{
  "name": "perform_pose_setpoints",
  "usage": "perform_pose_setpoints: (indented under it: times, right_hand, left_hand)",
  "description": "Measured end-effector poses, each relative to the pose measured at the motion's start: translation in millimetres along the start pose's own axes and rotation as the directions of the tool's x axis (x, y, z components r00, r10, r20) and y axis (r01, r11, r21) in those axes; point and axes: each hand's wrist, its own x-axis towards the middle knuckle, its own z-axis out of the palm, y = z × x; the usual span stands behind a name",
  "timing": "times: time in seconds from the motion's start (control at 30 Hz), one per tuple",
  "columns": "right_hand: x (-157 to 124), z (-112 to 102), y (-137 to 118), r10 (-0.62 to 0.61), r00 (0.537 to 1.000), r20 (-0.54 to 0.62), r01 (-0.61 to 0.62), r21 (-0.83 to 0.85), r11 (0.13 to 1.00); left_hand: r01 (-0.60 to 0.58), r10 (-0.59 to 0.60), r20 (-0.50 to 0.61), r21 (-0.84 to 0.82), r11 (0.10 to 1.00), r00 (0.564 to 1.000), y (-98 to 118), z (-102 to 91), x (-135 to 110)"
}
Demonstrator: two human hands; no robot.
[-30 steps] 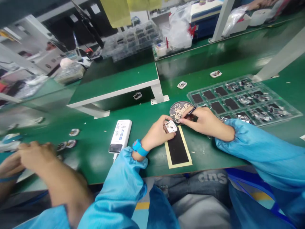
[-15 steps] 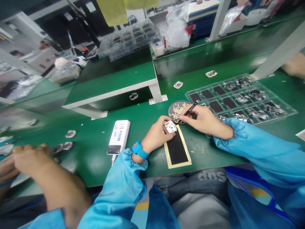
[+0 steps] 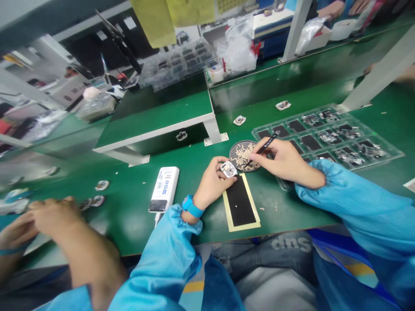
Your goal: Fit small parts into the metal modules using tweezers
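Tweezers [image 3: 266, 144] in the right hand [image 3: 285, 166] have tipped lower since a moment ago, their point now over the patterned disc [image 3: 240, 155] on the bench [image 3: 129, 229], though whether it touches I cannot tell. The left hand [image 3: 212, 183] pinches a small metal-and-white part [image 3: 228, 169] just beside the disc, above the black mat [image 3: 240, 203]. Both hands are close but apart, each clamped on its own piece.

Left hand [image 3: 214, 183] grips small white part [image 3: 228, 169]; right hand [image 3: 282, 165] holds tweezers [image 3: 263, 147], tips over round mesh disc [image 3: 241, 155]; tray [image 3: 382, 162] just beside.
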Motion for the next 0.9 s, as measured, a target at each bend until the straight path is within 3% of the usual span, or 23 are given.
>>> perform_pose_setpoints:
  times: [0.1, 0.27, 0.6, 0.9]
  right_hand:
    - [1, -6, -8, -0.015, 0.993, -0.113, 0.023, 0.073, 0.997]
    - [-7, -5, -17, -0.117, 0.957, -0.266, 0.144, 0.082, 0.986]
    - [-12, 6, -5, -0.280, 0.958, -0.057, 0.278, -0.033, 0.960]
    - [-13, 11, -4, -0.380, 0.925, -0.015, 0.378, -0.065, 0.923]
  left_hand:
    - [-0.032, 0.022, -0.074, -0.134, 0.990, 0.997, 3, 5.5, 1]
    - [-0.020, -0.002, -0.090, -0.241, 0.970, 0.996, 7, 15.7, 0]
    - [0.009, -0.020, -0.066, -0.174, 0.985, 0.998, -4, 21.6, -1]
    - [0.052, -0.064, -0.068, -0.162, 0.985, 0.996, -5, 22.5, 0]
